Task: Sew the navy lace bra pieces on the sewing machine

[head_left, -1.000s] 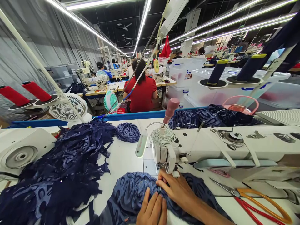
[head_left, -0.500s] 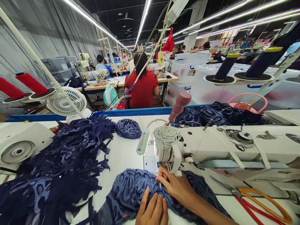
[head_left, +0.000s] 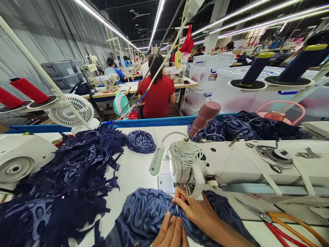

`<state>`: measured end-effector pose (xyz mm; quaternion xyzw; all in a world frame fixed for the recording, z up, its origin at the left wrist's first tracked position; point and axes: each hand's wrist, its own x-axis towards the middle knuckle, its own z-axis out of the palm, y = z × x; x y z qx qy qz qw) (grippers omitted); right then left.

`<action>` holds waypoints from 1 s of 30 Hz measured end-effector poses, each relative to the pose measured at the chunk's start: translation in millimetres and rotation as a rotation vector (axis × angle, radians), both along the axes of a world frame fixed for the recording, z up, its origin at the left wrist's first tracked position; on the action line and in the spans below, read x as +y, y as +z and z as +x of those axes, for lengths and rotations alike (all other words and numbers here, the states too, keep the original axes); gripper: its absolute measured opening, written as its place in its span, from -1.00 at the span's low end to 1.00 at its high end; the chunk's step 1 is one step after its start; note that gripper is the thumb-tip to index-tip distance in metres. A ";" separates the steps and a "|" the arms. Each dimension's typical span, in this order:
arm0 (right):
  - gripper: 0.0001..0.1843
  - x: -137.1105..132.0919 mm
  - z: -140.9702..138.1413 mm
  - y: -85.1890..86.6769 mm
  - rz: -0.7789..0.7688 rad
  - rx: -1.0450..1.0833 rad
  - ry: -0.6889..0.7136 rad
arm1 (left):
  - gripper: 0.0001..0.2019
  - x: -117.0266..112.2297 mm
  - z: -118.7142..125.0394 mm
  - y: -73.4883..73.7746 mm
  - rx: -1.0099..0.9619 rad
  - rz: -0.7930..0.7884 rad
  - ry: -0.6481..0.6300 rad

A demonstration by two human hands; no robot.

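A navy lace fabric piece (head_left: 146,212) lies on the white table in front of the white sewing machine (head_left: 231,164). My left hand (head_left: 172,233) rests flat on the fabric at the bottom edge, fingers together. My right hand (head_left: 197,211) presses and pinches the same fabric right under the machine's needle head (head_left: 189,187). The needle itself is hidden behind my fingers and the presser parts.
A large heap of navy lace pieces (head_left: 64,181) covers the table's left. One lace cup (head_left: 141,141) lies behind. Orange-handled scissors (head_left: 282,219) sit at right. A white fan (head_left: 69,113), red thread cones (head_left: 28,91) and navy cones (head_left: 254,68) stand around. A person in red (head_left: 156,92) sits ahead.
The view has shifted slightly, so the machine head sits further right and lower. Both hands stay on the navy lace, having edged a little toward the bottom of the picture.
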<state>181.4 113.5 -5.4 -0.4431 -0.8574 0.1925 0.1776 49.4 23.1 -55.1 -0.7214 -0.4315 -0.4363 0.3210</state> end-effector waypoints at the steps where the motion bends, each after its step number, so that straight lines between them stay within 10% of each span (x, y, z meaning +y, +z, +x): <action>1: -0.69 0.4 -0.2 1.0 -0.006 0.001 -0.001 | -0.75 0.0 0.9 -1.8 -0.009 -0.005 0.005; 23: -0.85 -1.2 13.9 21.7 -0.096 0.047 0.024 | -0.55 0.7 3.3 7.6 -0.109 0.031 -0.041; 30: -0.73 -34.6 35.9 32.3 0.209 0.110 0.160 | -0.67 3.9 -17.9 41.5 -0.044 -0.159 -0.135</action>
